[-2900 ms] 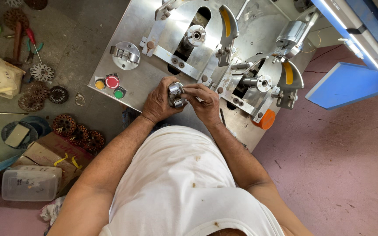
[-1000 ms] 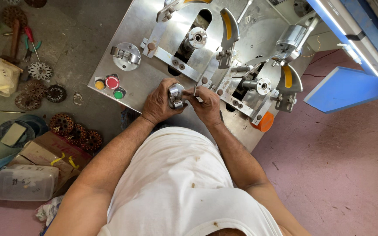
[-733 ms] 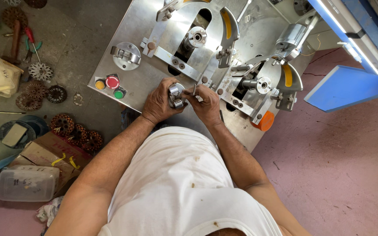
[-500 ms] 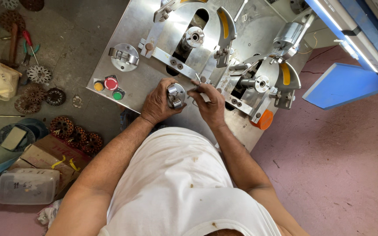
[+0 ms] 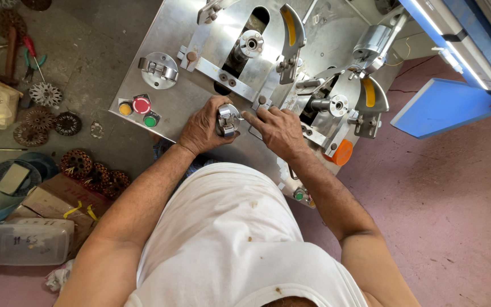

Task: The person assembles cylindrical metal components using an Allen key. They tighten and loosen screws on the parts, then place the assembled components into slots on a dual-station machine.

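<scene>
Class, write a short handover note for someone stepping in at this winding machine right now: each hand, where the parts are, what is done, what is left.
Left hand: wrapped around a small round metal part, held at the front edge of the steel machine plate.
Right hand: open, fingers spread on the plate beside that part, index finger pointing at it; holds nothing.
Parts: wound, toothed discs lie on the floor to the left, next to a clear plastic tub. Red, yellow and green buttons sit left of the left hand.
Done: part is in hand.
Left: both spindles look bare; the part is not mounted.
</scene>
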